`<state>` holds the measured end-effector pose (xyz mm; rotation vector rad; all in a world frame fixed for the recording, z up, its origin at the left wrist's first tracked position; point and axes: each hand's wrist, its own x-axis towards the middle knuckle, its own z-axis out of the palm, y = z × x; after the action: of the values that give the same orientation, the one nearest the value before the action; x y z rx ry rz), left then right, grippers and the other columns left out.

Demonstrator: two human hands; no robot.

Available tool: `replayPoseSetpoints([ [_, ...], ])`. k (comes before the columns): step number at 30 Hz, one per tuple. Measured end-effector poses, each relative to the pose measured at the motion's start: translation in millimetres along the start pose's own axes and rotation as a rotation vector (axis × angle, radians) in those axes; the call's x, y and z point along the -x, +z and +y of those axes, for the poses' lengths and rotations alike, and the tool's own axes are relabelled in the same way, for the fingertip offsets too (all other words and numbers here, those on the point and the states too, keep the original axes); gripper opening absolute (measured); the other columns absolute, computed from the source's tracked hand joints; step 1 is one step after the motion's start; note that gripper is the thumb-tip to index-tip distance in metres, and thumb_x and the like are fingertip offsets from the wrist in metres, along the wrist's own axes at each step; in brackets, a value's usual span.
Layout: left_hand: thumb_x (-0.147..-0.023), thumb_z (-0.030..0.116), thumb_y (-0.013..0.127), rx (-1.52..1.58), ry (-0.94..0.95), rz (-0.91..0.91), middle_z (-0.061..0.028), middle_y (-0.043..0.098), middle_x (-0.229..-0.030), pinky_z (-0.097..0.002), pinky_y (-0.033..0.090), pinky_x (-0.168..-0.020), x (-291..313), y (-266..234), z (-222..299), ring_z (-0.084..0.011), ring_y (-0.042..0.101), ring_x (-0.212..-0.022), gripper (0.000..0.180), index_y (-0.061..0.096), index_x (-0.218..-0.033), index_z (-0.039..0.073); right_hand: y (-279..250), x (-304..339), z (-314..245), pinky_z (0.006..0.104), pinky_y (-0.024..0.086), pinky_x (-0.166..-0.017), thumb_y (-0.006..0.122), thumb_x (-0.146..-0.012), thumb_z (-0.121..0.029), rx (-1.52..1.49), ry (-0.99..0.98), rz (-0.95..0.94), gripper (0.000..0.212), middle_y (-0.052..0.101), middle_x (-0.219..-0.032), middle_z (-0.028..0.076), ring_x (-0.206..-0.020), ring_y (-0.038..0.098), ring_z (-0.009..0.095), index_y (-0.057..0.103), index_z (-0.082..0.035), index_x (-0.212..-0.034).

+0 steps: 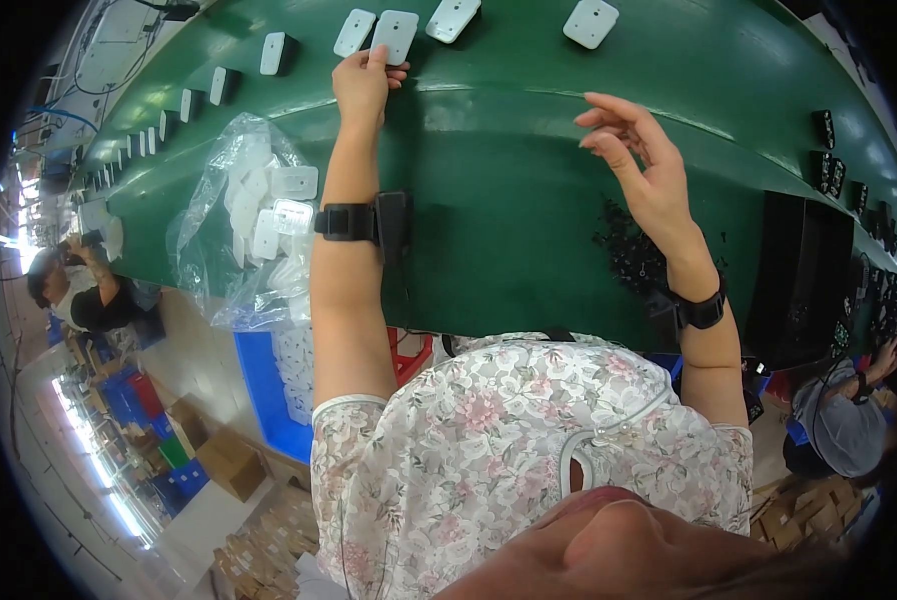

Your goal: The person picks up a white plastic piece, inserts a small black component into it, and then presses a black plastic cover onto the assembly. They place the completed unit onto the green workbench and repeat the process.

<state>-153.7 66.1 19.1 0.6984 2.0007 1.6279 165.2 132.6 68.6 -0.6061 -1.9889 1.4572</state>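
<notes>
My left hand (366,84) reaches to the far part of the green table, its fingers closed on a white rectangular cover plate (396,36) with small holes. Just left of that plate stands another device with a white face (354,33). To its right sits a white-faced black box (454,18), and farther right a similar white-faced box (591,23). My right hand (639,160) hovers over the table with fingers apart, holding nothing. Below it, nearest my wrist, lies a heap of small black parts (634,255).
A clear plastic bag of white covers (264,215) lies left of my left forearm. A row of white-faced boxes (224,86) curves away left. On the right stand a black bin (794,275) and several black housings (827,170). A blue crate (269,395) is below the table edge. People work at both sides.
</notes>
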Motion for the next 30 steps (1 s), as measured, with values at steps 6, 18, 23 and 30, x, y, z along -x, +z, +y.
replayPoseSetpoints([
  [6, -0.09, 0.015, 0.057, -0.146, -0.034, -0.098, -0.0139, 0.068, -0.069, -0.0215, 0.041, -0.043, -22, -1, -6, -0.0111, 0.057, -0.047, 0.027, 0.062, -0.081, -0.01, -34, 25, -7, 0.0223, 0.045, -0.074, 0.06, -0.09, -0.015, 0.096, 0.023, 0.191, 0.029, 0.062, -0.099, 0.005, -0.08, 0.057, 0.01, 0.058, -0.002, -0.116],
  [18, -0.084, 0.032, 0.064, -0.827, 0.374, 0.103, -0.0186, 0.064, -0.082, -0.0456, 0.048, -0.063, 76, 8, 36, -0.0405, 0.062, -0.073, 0.034, 0.05, -0.101, 0.007, -2, 43, 27, 0.0356, 0.046, -0.07, 0.071, -0.074, -0.015, 0.873, -0.076, 0.007, 0.026, 0.055, -0.087, 0.009, -0.085, 0.056, 0.029, 0.057, -0.003, -0.092],
  [23, -0.083, 0.019, 0.063, -1.025, 0.621, 0.018, -0.0074, 0.062, -0.085, -0.0388, 0.049, -0.066, 142, -31, 20, -0.0289, 0.059, -0.082, 0.012, 0.059, -0.09, 0.009, 10, 41, 35, 0.0381, 0.045, -0.07, 0.065, -0.079, -0.008, 0.791, 0.0, -0.078, 0.017, 0.052, -0.086, 0.011, -0.083, 0.054, 0.03, 0.053, -0.001, -0.088],
  [30, -0.081, 0.01, 0.058, -1.518, 0.552, 0.25, -0.0073, 0.06, -0.097, -0.0381, 0.046, -0.078, 95, -150, -19, -0.0256, 0.055, -0.098, 0.025, 0.06, -0.106, 0.009, 13, 36, 37, 0.0392, 0.045, -0.069, 0.059, -0.081, -0.002, 0.889, -0.074, -0.094, 0.011, 0.051, -0.085, 0.013, -0.079, 0.053, 0.032, 0.051, 0.0, -0.089],
])
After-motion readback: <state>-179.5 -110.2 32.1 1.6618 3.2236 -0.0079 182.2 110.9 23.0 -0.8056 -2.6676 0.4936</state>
